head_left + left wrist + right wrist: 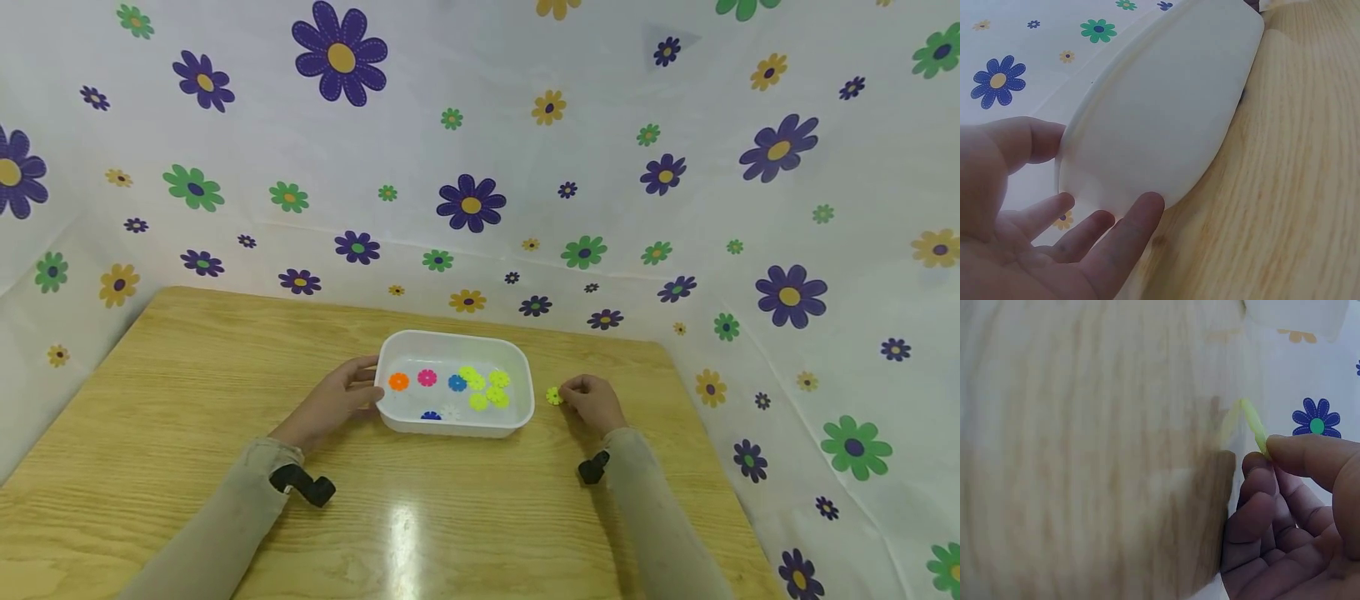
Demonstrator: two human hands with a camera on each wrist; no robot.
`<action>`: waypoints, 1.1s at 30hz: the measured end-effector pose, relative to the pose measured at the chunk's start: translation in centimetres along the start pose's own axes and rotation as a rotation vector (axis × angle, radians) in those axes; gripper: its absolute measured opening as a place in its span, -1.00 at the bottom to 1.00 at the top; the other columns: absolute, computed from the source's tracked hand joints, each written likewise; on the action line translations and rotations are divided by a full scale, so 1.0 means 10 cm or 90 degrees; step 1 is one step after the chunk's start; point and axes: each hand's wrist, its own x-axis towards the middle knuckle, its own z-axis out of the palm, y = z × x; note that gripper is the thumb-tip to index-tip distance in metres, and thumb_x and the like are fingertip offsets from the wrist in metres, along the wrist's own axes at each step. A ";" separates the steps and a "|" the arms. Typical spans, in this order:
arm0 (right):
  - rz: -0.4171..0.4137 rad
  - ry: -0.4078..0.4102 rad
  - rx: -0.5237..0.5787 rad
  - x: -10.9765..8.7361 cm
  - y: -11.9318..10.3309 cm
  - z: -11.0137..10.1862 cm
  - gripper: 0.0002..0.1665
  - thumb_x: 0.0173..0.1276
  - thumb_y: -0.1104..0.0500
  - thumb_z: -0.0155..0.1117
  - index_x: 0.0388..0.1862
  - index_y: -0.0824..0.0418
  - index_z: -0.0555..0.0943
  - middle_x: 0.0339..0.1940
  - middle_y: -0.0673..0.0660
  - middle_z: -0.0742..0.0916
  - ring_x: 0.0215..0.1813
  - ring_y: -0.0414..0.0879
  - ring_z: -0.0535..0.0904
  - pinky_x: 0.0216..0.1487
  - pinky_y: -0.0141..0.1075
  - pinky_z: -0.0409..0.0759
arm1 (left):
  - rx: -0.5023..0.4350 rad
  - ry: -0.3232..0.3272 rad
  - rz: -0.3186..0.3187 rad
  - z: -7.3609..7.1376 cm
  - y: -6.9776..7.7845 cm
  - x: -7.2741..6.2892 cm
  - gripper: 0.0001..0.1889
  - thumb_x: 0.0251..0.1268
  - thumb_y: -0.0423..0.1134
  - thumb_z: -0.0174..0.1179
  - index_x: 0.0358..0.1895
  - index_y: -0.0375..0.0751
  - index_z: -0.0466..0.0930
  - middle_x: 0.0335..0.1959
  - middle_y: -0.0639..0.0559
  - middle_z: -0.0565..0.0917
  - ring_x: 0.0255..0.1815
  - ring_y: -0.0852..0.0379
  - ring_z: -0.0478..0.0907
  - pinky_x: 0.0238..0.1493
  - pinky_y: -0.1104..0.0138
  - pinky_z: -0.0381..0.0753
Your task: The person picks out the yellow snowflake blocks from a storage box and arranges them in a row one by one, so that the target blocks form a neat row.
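Observation:
My left hand holds the left end of a white plastic tray, its thumb at the rim and its fingertips against the outer wall, as the left wrist view shows. Inside lie an orange snowflake disc, a pink one, blue ones, a pale one and several yellow discs. Right of the tray, my right hand pinches a single yellow snowflake disc between thumb and finger. In the right wrist view that disc is edge-on, just above the wooden surface.
A wooden table carries the tray near its far edge. White cloth with printed flowers hangs behind the table and along its sides. Black wrist mounts sit on both sleeves.

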 end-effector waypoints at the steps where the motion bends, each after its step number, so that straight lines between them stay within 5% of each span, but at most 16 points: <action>1: -0.003 0.000 -0.003 0.00 0.01 0.00 -0.76 0.52 0.14 0.28 -0.04 0.30 0.69 -0.14 0.16 0.76 -0.20 -0.06 0.61 -0.24 -0.33 0.59 | 0.001 0.000 0.000 0.00 0.00 0.00 -0.32 0.51 -0.26 0.22 0.61 -0.09 0.19 0.48 -0.29 0.38 0.40 -0.27 0.46 0.25 0.02 0.67; 16: 0.012 0.022 0.006 0.01 0.01 0.00 -0.75 0.51 0.14 0.27 -0.06 0.33 0.68 -0.21 0.18 0.76 -0.28 -0.07 0.63 -0.29 -0.31 0.63 | 0.009 -0.015 0.010 -0.04 0.04 -0.03 -0.30 0.53 -0.27 0.20 0.62 -0.17 0.13 0.49 -0.33 0.35 0.38 -0.28 0.47 0.24 0.00 0.66; 23: 0.012 0.022 -0.008 -0.04 0.00 0.00 -0.65 0.55 0.04 0.23 0.08 0.29 0.63 -0.09 0.21 0.73 -0.14 0.00 0.66 -0.16 -0.25 0.69 | 0.012 -0.019 0.008 -0.03 0.05 -0.02 -0.30 0.53 -0.28 0.19 0.62 -0.21 0.12 0.50 -0.36 0.32 0.38 -0.30 0.47 0.24 -0.02 0.66; 28: -0.022 0.025 -0.042 -0.09 -0.17 -0.02 -0.56 0.55 -0.05 0.24 0.18 0.22 0.62 0.06 0.21 0.72 0.08 0.09 0.63 0.10 -0.05 0.66 | 0.012 -0.024 0.004 -0.02 0.03 -0.01 -0.31 0.54 -0.27 0.17 0.61 -0.20 0.11 0.50 -0.35 0.32 0.37 -0.30 0.46 0.24 0.00 0.66; 33: -0.075 0.001 -0.038 -0.19 -0.49 0.01 -0.49 0.52 -0.05 0.28 0.27 0.24 0.60 0.09 0.21 0.71 0.15 0.13 0.62 0.14 0.01 0.67 | 0.000 -0.025 0.005 -0.02 0.02 0.00 -0.30 0.53 -0.27 0.19 0.61 -0.22 0.10 0.51 -0.35 0.31 0.38 -0.30 0.45 0.23 0.00 0.67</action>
